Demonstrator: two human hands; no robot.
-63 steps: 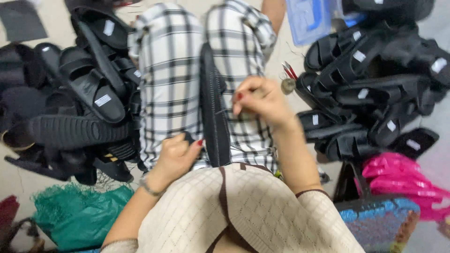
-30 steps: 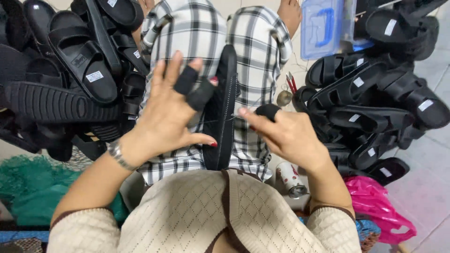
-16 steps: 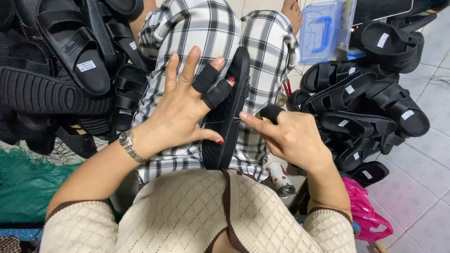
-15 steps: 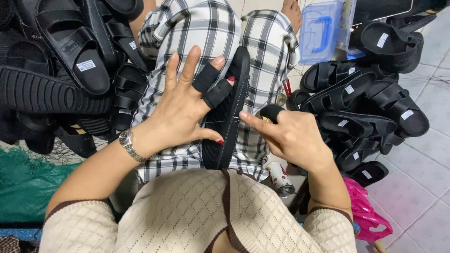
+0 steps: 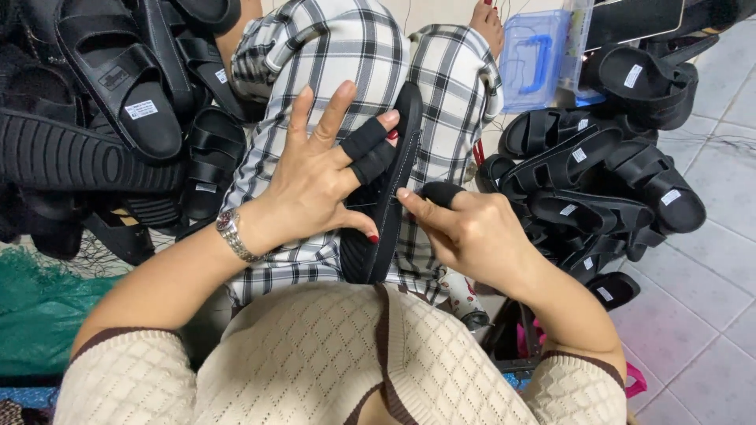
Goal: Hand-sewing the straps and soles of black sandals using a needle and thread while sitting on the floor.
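Observation:
A black sandal (image 5: 394,169) lies lengthwise on my lap, between legs in black-and-white checked trousers. My left hand (image 5: 315,177) rests on its left side with fingers spread; black finger guards cover two fingertips, and the thumb presses the sandal's lower part. My right hand (image 5: 465,228) touches the sandal's right edge with the forefinger, and a black guard sits on one finger. A metal watch (image 5: 233,234) is on my left wrist.
Piles of black sandals lie at the left (image 5: 102,118) and at the right (image 5: 598,181). A clear blue plastic box (image 5: 539,59) stands beyond my knees. Green netting (image 5: 39,315) is at the lower left, a pink item (image 5: 630,378) at the lower right on a tiled floor.
Two seconds ago the sandal stood on edge with the hands low at its sides. My left hand has since spread over the sandal, and my right forefinger has come to its edge.

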